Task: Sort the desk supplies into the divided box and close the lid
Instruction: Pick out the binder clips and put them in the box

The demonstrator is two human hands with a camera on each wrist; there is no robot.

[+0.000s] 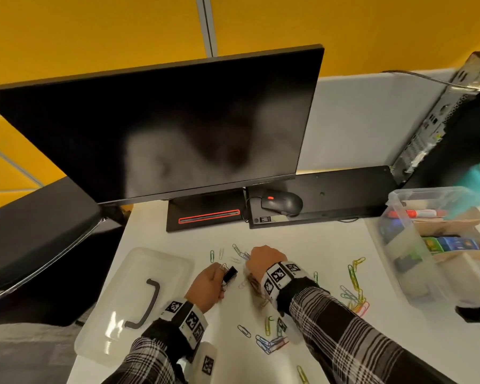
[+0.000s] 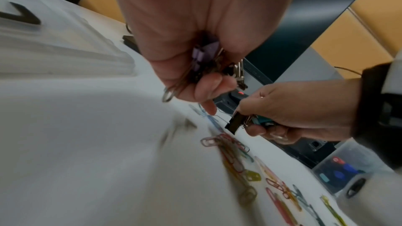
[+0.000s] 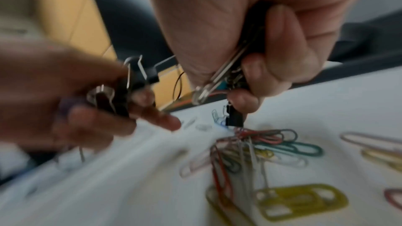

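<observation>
My left hand (image 1: 215, 282) grips a bunch of binder clips, a black one (image 1: 231, 273) sticking out; the left wrist view shows a purple clip (image 2: 206, 51) among them. Just to its right, my right hand (image 1: 257, 261) is curled round more binder clips (image 3: 219, 76), black and teal (image 2: 261, 121), low over the white desk. Coloured paper clips (image 1: 355, 286) lie scattered around and under both hands. The clear divided box (image 1: 405, 245) stands open at the right with markers and small items inside. Its clear lid (image 1: 108, 322) with a black handle lies flat at the left.
A dark monitor (image 1: 178, 126) leans over the back of the desk, its base (image 1: 205, 214) just beyond the hands. A black mouse (image 1: 283, 202) sits on a black keyboard (image 1: 344, 195). A computer tower (image 1: 441, 120) stands at the back right.
</observation>
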